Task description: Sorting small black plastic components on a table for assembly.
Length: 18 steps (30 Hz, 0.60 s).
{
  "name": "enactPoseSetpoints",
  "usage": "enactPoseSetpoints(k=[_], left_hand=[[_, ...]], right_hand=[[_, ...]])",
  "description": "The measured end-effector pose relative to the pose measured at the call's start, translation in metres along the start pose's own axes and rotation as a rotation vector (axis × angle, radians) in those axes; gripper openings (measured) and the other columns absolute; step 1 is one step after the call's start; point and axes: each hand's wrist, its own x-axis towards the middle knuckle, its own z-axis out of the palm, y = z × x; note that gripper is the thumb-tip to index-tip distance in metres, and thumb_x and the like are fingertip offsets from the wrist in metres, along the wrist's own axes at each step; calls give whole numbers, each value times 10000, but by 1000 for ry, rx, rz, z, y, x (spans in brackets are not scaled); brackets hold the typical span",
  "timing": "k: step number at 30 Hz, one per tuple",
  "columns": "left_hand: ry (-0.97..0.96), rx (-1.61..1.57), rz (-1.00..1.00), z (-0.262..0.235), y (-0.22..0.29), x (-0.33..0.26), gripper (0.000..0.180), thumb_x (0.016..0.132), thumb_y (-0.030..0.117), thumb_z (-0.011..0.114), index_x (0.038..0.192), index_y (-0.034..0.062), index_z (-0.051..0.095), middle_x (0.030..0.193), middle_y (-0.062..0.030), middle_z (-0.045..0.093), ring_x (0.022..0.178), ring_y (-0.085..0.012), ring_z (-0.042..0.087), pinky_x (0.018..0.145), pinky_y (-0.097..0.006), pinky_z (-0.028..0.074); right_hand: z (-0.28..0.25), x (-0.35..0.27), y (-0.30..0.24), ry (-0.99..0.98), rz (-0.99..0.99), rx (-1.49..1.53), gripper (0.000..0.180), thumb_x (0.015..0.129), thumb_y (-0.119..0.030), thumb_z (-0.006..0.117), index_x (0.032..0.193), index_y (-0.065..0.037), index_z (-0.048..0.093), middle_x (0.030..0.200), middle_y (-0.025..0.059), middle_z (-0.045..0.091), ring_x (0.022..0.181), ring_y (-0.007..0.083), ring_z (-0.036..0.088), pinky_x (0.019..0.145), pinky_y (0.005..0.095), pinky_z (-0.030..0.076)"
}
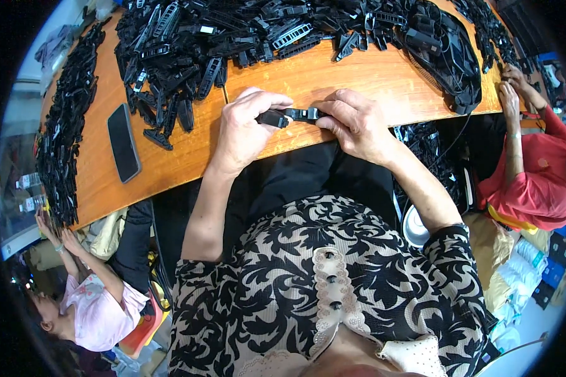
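Small black plastic clip part (290,115) held between both hands above near edge of orange wooden bench (333,78); long axis runs left-right. Ends hidden under fingers, shape hard to make out. Left hand (248,129) grip clamped on left end; right hand (352,119) grip pinching right end. Heap of black plastic parts (233,38) behind; black phone (124,142) lies left.

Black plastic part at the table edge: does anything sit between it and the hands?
Nothing visible does. The left hand and right hand both already grip the black plastic part over bare wooden table, short of the heap of parts.
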Motion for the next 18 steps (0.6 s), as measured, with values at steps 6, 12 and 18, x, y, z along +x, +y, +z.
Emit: enactPoseSetpoints(k=[6,12,18], left_hand=[[61,144,129,7,1,1,268,796,-14,814,1047,23,729,940,-135,741,908,-294,723,804,-363,560],[65,245,6,-25,16,-76,352,794,-29,808,1123,31,700,962,-136,711,890,-282,707,805,-371,554],[-40,676,-148,-93,59,-136,388,804,65,818,1171,19,700,1059,-157,709,1013,-305,701,924,-382,543]], right_hand=[[17,23,1,-9,-81,-55,230,806,-150,789,981,-28,704,925,121,663,905,337,674,774,434,554],[-11,9,21,38,101,25,192,963,-247,730,1068,-88,744,1084,122,709,1006,332,700,877,416,572],[-53,0,105,325,398,-420,276,966,-290,712,1159,-93,716,1132,159,653,930,343,716,802,445,596]])
